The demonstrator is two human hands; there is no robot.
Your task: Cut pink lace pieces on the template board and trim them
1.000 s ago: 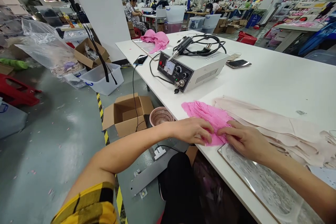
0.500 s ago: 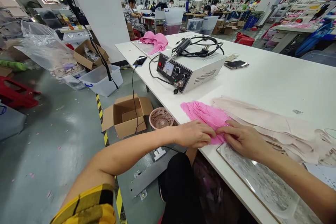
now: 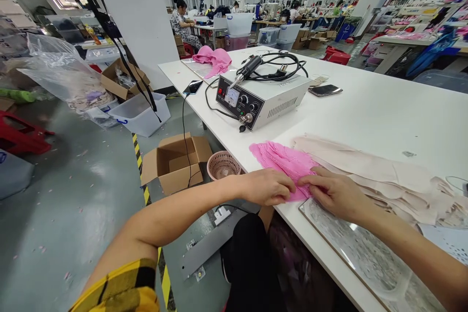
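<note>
Pink lace-like fabric point(image 3: 274, 158) lies at the near edge of the white table point(image 3: 380, 112). My left hand point(image 3: 272, 187) is closed on its lower left edge, the fingertips curled down over the cloth. From the right, my right hand point(image 3: 334, 190) pinches the same fabric close to the left fingertips. Just what sits between the fingers is partly hidden. Under my right wrist lies a grey marbled board point(image 3: 365, 248). A pile of beige fabric pieces point(image 3: 365, 165) stretches along the far side of the right hand.
A control box point(image 3: 263, 100) with dials carries a handheld tool point(image 3: 246, 70) and coiled black cable. Two phones lie nearby, one dark phone point(image 3: 325, 90) at right. Below the table edge are a pink basket point(image 3: 224, 155) and an open cardboard box point(image 3: 149, 168). More pink fabric point(image 3: 214, 58) rests at the far corner.
Very little differs. The whole view has shifted slightly, and both hands keep their place on the pink fabric.
</note>
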